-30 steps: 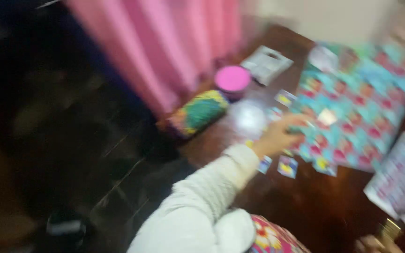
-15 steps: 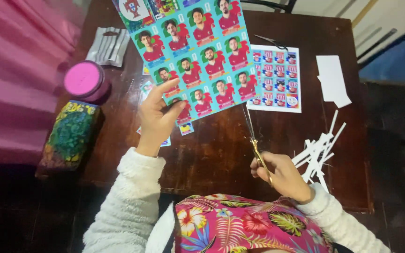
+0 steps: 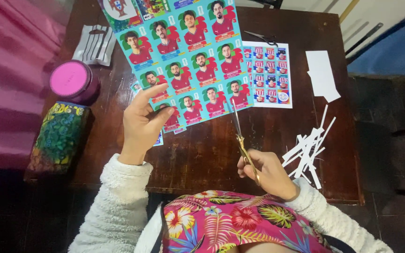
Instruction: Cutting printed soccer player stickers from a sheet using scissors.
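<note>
The person sat at the near edge of a dark wooden table, both arms in fuzzy white sleeves reaching forward over a flowered pink top.

The left hand was raised from the wrist, palm turned inward, thumb and forefinger pinching the near left corner of a big sticker sheet. The other fingers fanned out loosely behind it. That sheet, turquoise with rows of portraits in red shirts, was held tilted, running from the hand toward the far left of the table.

The right hand lay low near the table's near edge, fingers curled through the gold handles of the scissors. The blades pointed away, their tips reaching the sheet's near edge at about its middle. I could not tell how far the blades were parted.

Beyond the scissors, a smaller sheet of red and blue stickers lay flat, partly under the big one. A second, dark pair of scissors rested at its far edge. To the right lay a white paper scrap, and nearer, a heap of thin white strips. On the left stood a pink-lidded jar, with a colourful pouch nearer and a grey packet farther off. A few cut stickers peeked out beside the left hand.
</note>
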